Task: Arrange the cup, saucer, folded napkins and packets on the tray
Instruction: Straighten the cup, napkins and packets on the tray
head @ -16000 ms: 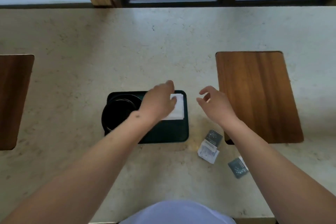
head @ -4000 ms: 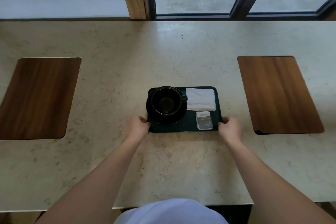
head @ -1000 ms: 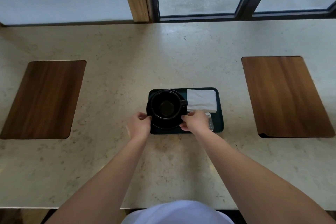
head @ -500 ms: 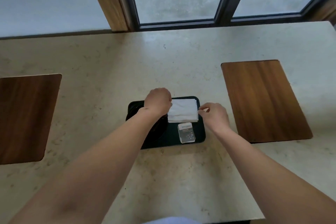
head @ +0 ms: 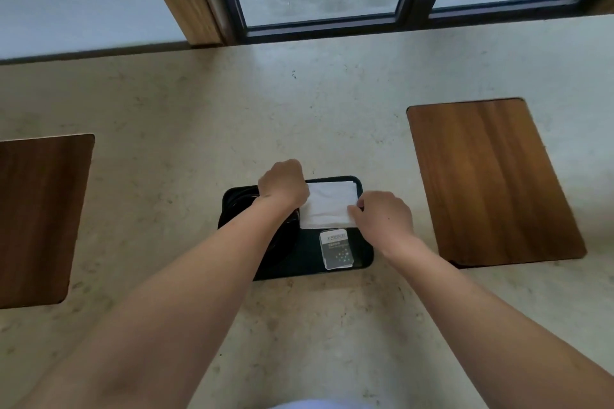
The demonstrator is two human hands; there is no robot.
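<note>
Both hands on folded napkins [head: 327,206], tray [head: 363,252] far-right corner: right hand [head: 382,221] fingers pinch right edge, left hand [head: 282,186] curled, grip unclear. Soft, light paper; take by edges.

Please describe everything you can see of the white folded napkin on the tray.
The white folded paper napkin is a flat, roughly rectangular stack with soft creases. It lies in the far right part of the dark green rectangular tray. The left hand covers its left edge and the right hand has its fingertips at the near right corner. A small printed packet lies just nearer than its near edge; whether they touch is unclear.
</note>
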